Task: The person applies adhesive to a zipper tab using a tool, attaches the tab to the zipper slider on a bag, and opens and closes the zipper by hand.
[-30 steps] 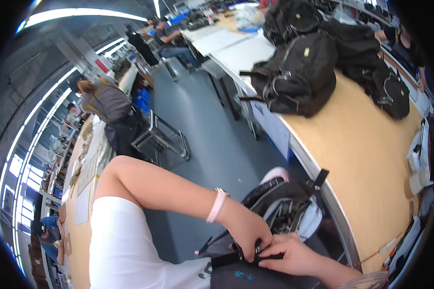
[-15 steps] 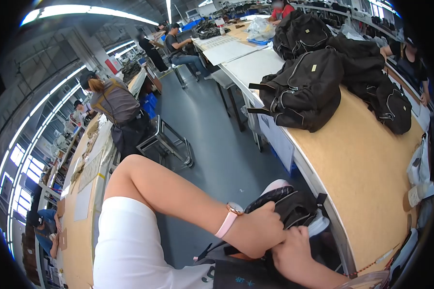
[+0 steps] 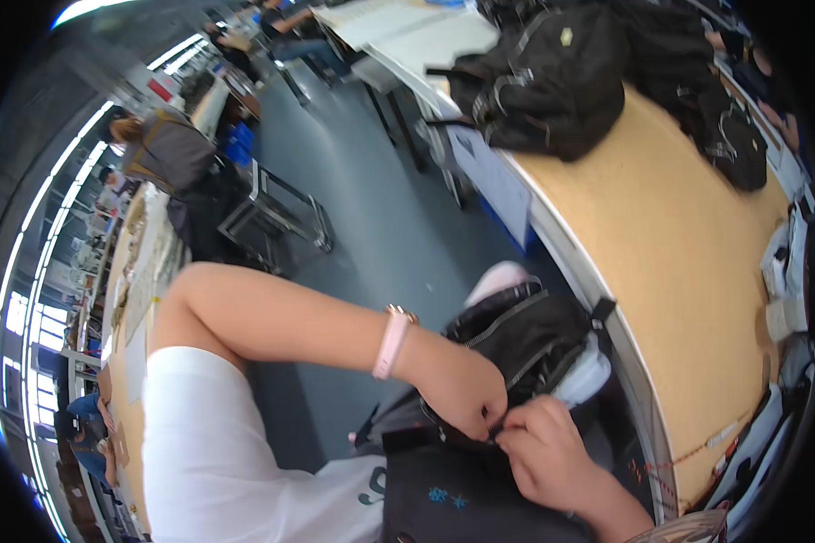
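A black backpack [image 3: 539, 330] with zippers lies tilted in front of my lap, beside the table edge. My left hand [image 3: 453, 385], with a pink-strapped watch [image 3: 393, 342] on its wrist, is closed at the near part of this bag. Close against it, my right hand [image 3: 545, 452] pinches the bag's black material from the other side. The fingertips of both hands almost meet, and the exact piece between them is hidden. A dark apron [image 3: 466, 498] with blue lettering covers my lap.
Several black backpacks [image 3: 552, 81] are piled on the wooden-topped table [image 3: 661, 271] to the right. A metal-framed stool [image 3: 276, 213] stands in the aisle near a person [image 3: 177, 154] at the left table. Pale wrapped items [image 3: 788, 262] line the table's far right side.
My view has tilted downward. Both hands have shifted lower relative to the bag, my left turning knuckles-down, and more of the bag's zippered face shows.
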Tool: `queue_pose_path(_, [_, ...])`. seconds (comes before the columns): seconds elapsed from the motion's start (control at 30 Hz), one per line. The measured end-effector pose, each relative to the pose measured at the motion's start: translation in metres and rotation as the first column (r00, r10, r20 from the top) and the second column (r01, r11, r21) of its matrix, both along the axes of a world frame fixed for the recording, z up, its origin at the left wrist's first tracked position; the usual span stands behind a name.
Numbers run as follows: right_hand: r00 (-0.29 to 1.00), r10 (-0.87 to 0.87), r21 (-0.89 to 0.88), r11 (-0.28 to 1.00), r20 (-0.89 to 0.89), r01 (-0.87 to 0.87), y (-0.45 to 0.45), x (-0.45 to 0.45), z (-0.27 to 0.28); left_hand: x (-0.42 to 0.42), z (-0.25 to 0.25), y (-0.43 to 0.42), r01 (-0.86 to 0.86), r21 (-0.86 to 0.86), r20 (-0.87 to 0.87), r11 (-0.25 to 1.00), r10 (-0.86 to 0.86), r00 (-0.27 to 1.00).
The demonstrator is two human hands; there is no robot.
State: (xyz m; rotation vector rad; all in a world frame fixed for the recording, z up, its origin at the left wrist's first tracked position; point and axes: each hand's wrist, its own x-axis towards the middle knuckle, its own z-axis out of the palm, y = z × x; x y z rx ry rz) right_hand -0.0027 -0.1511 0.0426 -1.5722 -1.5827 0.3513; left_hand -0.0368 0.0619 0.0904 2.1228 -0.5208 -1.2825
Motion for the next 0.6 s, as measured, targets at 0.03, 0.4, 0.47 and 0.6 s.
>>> queue_pose_path(0.03, [0.997, -0.008, -0.019, 1.000, -0.072, 0.006, 0.002, 0.000, -0.004, 0.004, 0.003, 0.000, 0.013, 0.033, -0.023, 0.999, -0.012, 1.000])
queue_pose_path(0.4, [0.950, 0.012, -0.023, 1.000, -0.313, -0.021, 0.014, 0.008, -0.016, 0.013, 0.011, 0.018, 0.058, -0.008, -0.067, 0.998, -0.058, 0.996])
queue_pose_path(0.47, [0.950, 0.013, -0.021, 1.000, -0.312, -0.021, 0.013, 0.007, -0.016, 0.016, 0.010, 0.019, 0.039, -0.014, -0.137, 0.999, -0.041, 0.990])
queue_pose_path(0.6, [0.947, -0.001, -0.005, 1.000, -0.321, 0.000, 0.012, 0.005, -0.020, 0.019, 0.008, 0.018, 0.019, -0.027, -0.211, 0.999, -0.024, 0.977])
